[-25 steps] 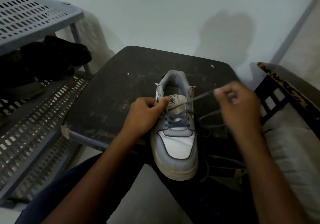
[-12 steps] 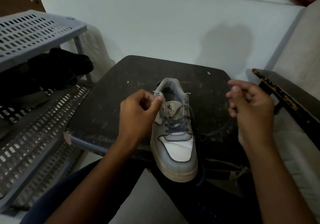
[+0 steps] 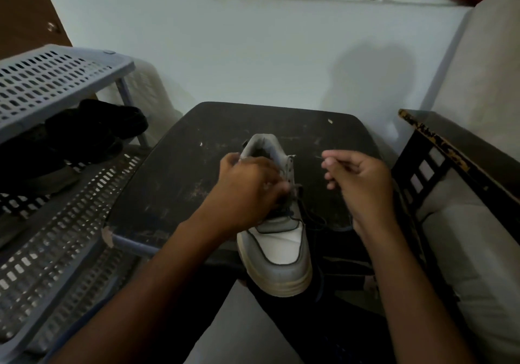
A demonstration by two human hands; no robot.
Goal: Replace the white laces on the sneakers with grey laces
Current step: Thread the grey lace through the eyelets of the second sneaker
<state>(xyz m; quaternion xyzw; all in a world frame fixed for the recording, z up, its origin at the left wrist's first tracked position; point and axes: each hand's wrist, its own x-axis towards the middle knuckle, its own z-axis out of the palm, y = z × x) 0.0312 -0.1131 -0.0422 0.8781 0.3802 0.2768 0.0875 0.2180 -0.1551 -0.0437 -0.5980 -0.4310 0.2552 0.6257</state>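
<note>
Sneaker at the desk's near edge, mid-lacing

Left hand fingers curl over the sneaker tongue, pinching the lace; right hand fingers, curled, pinch its thin end just right of the sneaker.

- Your sneaker is grey with a white toe panel, dark piping and a cream sole.
- Its lace is dark grey.
- Your table is black, scuffed pale.
- The rack is grey-blue, perforated.
</note>
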